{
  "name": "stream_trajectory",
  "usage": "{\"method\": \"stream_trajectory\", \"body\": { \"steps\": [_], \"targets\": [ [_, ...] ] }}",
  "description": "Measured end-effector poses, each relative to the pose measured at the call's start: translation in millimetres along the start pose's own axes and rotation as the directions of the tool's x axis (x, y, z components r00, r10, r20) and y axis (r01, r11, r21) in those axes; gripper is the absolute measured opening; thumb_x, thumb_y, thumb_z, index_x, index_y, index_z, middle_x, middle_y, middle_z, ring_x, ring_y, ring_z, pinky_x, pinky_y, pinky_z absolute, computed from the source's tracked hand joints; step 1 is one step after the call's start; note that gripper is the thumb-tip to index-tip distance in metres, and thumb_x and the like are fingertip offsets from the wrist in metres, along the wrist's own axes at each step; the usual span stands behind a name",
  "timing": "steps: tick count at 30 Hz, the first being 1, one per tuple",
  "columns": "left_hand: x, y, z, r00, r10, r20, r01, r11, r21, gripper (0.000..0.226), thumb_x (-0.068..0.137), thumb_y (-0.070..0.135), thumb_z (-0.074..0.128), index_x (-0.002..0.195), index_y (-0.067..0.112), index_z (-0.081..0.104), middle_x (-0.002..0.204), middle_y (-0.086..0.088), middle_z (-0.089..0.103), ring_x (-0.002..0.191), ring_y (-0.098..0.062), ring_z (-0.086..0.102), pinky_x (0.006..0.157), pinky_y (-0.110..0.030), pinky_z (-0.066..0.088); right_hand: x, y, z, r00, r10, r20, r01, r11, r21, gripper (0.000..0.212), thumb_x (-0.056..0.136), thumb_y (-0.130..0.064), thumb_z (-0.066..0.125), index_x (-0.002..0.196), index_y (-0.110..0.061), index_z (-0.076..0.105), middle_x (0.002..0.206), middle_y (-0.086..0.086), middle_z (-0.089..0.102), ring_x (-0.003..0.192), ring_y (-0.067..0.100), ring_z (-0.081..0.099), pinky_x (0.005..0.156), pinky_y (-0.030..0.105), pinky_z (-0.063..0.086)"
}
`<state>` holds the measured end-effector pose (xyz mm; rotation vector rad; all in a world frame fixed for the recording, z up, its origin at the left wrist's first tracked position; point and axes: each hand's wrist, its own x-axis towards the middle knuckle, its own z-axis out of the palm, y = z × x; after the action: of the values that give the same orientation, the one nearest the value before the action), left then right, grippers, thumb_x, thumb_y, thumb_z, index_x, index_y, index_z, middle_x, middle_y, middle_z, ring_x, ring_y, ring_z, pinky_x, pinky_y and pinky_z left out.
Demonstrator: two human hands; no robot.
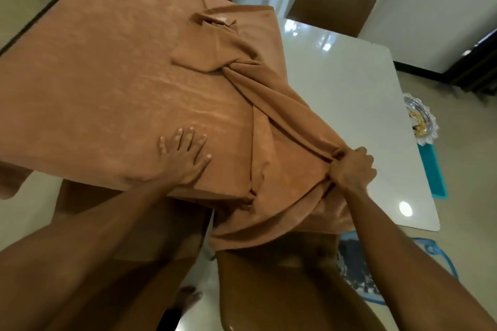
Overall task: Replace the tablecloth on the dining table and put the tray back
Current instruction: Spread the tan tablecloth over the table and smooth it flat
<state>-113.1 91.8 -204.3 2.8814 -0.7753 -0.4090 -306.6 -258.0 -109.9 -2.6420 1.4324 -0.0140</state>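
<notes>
Stretching rightward from the flat left hand [184, 157], the bunched brown tablecloth [113, 83] is gripped in the fisted right hand [352, 166], bare white tabletop [349, 83] beyond.

Right of your right hand [353, 166] the bare counter [349, 105] lies open; a bunched tablecloth [242, 75] ridge blocks between your hands.

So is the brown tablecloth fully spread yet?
No. The tablecloth lies flat on the left only; the right hand grips a bunched fold, leaving the white tabletop bare.
</notes>
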Motion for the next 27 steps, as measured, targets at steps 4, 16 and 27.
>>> {"method": "stream_trajectory", "body": {
  "steps": [4, 16, 27],
  "targets": [
    [0, 27, -3, 0.997, -0.08, -0.003, 0.08, 0.997, -0.005, 0.064, 0.099, 0.057, 0.031, 0.157, 0.031, 0.02, 0.168, -0.003, 0.002, 0.154, -0.029, -0.005, 0.115, -0.065, -0.006, 9, 12, 14, 0.925, -0.378, 0.039, 0.376, 0.926, 0.043, 0.047, 0.087, -0.038, 0.051, 0.131, -0.023, 0.058, 0.141, 0.012, 0.051, 0.123, 0.038, 0.05, 0.105, 0.055, 0.041],
    [-41, 122, 12, 0.939, -0.325, 0.11, 0.336, 0.937, -0.1, 0.068, 0.1, 0.052, 0.043, 0.158, 0.028, 0.018, 0.167, -0.007, 0.006, 0.151, -0.039, 0.008, 0.119, -0.056, 0.011, 52, 114, 23, 0.841, -0.422, 0.339, 0.41, 0.905, 0.111, 0.069, 0.101, -0.057, 0.022, 0.161, -0.023, 0.017, 0.168, 0.007, 0.013, 0.153, 0.037, 0.012, 0.125, 0.056, 0.011],
    [-61, 208, 4, 0.978, -0.186, -0.099, 0.17, 0.975, -0.145, 0.05, 0.086, 0.036, 0.064, 0.123, 0.002, 0.06, 0.127, -0.018, 0.058, 0.116, -0.036, 0.055, 0.099, -0.043, 0.043, 50, 189, -21, 0.793, -0.6, 0.109, 0.577, 0.796, 0.181, 0.055, 0.103, -0.056, 0.017, 0.139, -0.029, 0.048, 0.149, 0.005, 0.044, 0.136, 0.027, 0.041, 0.111, 0.048, 0.037]
  ]
}}
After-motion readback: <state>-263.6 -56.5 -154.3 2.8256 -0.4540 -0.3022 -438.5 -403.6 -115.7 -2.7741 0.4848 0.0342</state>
